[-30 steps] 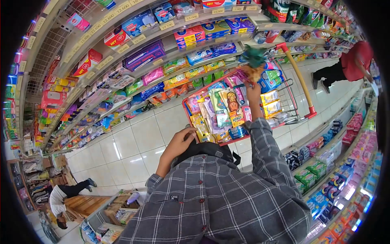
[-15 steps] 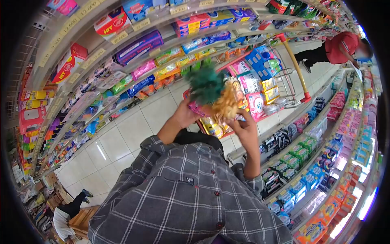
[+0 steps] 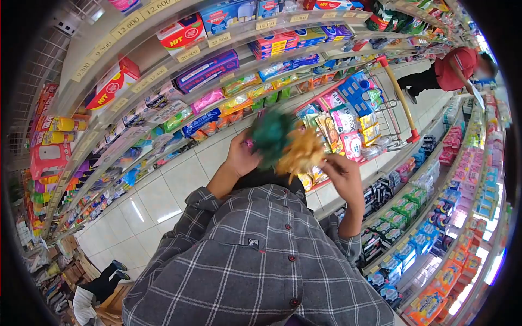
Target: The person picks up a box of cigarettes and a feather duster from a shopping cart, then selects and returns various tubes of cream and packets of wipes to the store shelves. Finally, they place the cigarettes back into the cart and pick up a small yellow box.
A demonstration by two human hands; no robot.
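In front of my chest, my left hand (image 3: 241, 157) is closed at the side of a dark green ruffled bunch (image 3: 272, 133), blurred by motion. A bit of pink shows by its fingers. Right beside the green one is a golden-yellow ruffled bunch (image 3: 300, 152), and my right hand (image 3: 342, 173) pinches its right edge between thumb and fingers. Both bunches overlap the near end of a shopping cart (image 3: 399, 100), seen by its yellow handle. Inside the cart lie packets such as a pink-and-white pack (image 3: 352, 143) and a blue pack (image 3: 353, 95).
Shelves with insect-repellent boxes (image 3: 182, 33) and colourful packets (image 3: 208, 101) run along the left. Another shelf on the right holds green packs (image 3: 405, 207) and orange boxes (image 3: 427, 307). A person in red (image 3: 455, 68) stands beyond the cart; another person (image 3: 87, 299) is at lower left.
Both bunches have shifted slightly and turned in my hands, the golden one lower and left. My right hand has moved a little right and down. The view has swung slightly.
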